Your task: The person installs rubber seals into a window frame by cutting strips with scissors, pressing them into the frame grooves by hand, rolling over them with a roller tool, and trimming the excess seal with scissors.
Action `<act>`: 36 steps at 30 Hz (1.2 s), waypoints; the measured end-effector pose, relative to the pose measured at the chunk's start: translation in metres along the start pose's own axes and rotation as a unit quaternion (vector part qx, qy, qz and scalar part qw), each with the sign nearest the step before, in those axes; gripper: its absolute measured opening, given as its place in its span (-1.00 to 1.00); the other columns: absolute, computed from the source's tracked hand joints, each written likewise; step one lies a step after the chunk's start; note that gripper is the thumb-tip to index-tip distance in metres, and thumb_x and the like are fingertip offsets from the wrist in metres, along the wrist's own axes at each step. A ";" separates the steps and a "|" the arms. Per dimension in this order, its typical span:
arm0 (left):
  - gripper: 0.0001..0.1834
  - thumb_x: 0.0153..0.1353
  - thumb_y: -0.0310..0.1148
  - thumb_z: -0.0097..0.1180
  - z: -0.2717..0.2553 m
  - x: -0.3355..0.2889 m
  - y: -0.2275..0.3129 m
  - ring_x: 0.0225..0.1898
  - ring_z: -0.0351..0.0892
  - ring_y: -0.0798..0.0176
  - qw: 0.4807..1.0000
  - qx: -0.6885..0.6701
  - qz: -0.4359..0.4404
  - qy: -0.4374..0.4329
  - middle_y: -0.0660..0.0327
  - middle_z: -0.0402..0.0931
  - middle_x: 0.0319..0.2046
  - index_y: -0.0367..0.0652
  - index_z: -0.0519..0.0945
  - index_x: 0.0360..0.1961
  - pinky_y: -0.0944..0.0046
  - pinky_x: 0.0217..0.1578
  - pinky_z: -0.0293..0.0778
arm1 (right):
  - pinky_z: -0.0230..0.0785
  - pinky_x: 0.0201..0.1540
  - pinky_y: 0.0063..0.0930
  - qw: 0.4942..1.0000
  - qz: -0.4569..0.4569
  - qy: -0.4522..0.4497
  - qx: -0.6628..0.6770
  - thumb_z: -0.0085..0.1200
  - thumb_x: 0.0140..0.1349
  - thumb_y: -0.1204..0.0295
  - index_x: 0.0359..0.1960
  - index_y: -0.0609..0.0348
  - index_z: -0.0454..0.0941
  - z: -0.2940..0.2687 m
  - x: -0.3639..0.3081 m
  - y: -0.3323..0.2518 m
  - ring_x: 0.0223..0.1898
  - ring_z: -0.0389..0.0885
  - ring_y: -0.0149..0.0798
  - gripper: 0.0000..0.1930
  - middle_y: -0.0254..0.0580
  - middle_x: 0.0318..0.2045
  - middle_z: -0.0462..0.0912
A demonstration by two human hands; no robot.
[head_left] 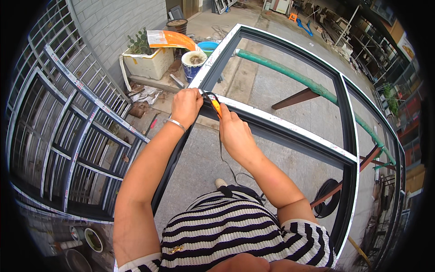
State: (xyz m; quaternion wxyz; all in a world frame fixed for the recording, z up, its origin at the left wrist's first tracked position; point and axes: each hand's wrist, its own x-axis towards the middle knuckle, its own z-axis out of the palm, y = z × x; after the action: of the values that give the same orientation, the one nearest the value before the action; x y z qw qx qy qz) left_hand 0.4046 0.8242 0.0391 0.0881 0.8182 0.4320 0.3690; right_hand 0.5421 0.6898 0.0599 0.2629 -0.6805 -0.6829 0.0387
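A large window frame (276, 119) with black profiles and white protective film lies in front of me, propped on a green-wrapped bar (285, 72). At its left side, where the crossbar meets the edge, my left hand (186, 106) is closed, fingertips pinching a thin black sealing strip (220, 147). My right hand (235, 136) grips an orange utility knife (216, 108), its tip close to the left fingertips. Below the knife the strip dangles past the crossbar toward the floor. The blade itself is too small to make out.
More window frames (74, 136) lean against a tiled wall on the left. Beyond the corner stand a paint bucket (192, 63), a turquoise basin (208, 47) and a white planter (147, 63) with a cactus. A black coil (327, 198) lies under the frame's right part.
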 end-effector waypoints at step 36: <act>-0.91 -0.04 -0.54 0.17 0.004 0.005 -0.004 -0.38 0.55 -0.17 0.995 0.005 0.093 0.021 -0.06 0.53 -0.52 -0.30 0.51 -0.53 -0.03 -0.35 0.43 | 0.51 -0.35 0.00 0.998 -0.023 -0.042 -0.044 -0.09 0.16 0.61 0.10 0.49 0.33 -0.005 0.016 -0.006 -0.45 0.64 0.23 -0.57 0.26 -0.52 0.60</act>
State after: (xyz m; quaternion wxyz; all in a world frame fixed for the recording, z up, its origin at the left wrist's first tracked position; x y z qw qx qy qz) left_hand 0.4066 0.8314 0.0369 0.0402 0.8474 0.3579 0.3902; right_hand 0.5396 0.7031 0.0713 0.2046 -0.6735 -0.7096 0.0316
